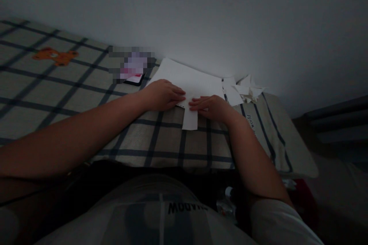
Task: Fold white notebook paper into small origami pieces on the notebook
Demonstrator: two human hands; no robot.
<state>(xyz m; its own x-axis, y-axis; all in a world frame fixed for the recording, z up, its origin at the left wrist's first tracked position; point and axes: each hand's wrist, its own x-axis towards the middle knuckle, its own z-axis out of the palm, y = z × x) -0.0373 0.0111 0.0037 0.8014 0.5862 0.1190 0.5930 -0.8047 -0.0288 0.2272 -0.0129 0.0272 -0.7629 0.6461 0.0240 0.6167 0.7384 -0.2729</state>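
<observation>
**Operator:** Checked fabric first: the plaid sheet (71, 84) covers the bed from my far left, grey-beige with dark lines. An orange bear print (56, 56) sits on it near the wall.

**Monitor:** Next item to the right?

**Operator:** A dark phone-like object (135, 79) lies at the wall side. Its top is blurred out, so I cannot identify more. Just beside it begins the large white sheet (186, 76), lying flat on the plaid sheet.

**Monitor:** Report the hands.

**Operator:** My left hand (163, 95) rests palm down on the near edge of the large white sheet, fingers extended and close together, pressing flat, holding nothing in a pinch. A narrow paper strip (190, 119) extends from between the hands toward me, on the fabric. My right hand (211, 108) lies palm down against the strip's right side, fingers stretched leftward, tips on the paper. Whether any fingers curl under an edge, I cannot tell; the picture is dim.

**Monitor:** Farther right?

**Operator:** A heap of white paper scraps (244, 91) lies near the wall, close behind the right hand.
</observation>
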